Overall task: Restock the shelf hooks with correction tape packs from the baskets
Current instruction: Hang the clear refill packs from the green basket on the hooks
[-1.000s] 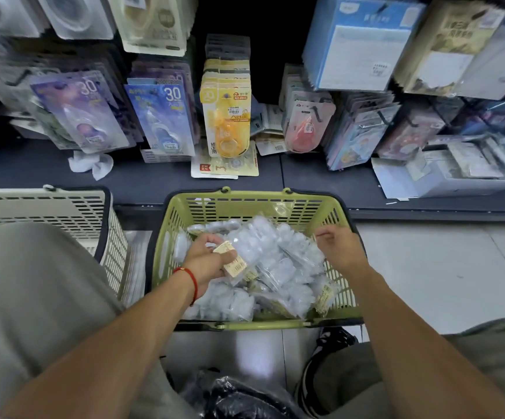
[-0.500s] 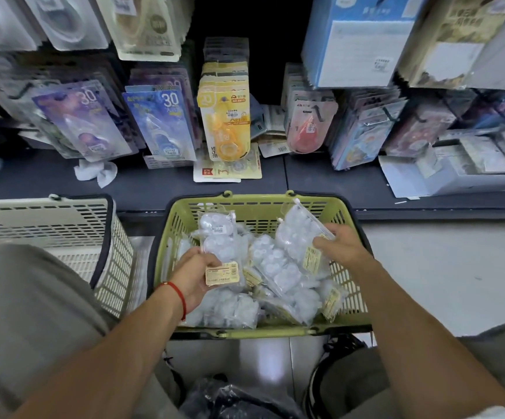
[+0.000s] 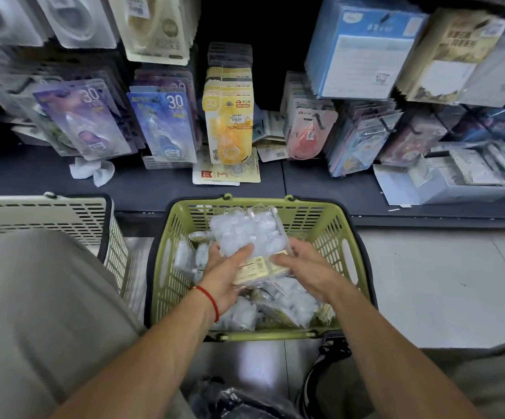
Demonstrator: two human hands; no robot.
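Both hands hold a stack of clear correction tape packs (image 3: 246,234) above the green basket (image 3: 332,234). The left hand (image 3: 225,275) grips the stack's lower left edge, thumb curled over the top; the right hand (image 3: 302,269) clasps the lower right edge beside the yellow label. More packs (image 3: 287,303) lie loose in the basket beneath. A white basket (image 3: 48,216) stands just left. On the shelf hooks behind hang yellow packs (image 3: 230,122) and blue packs (image 3: 166,125)
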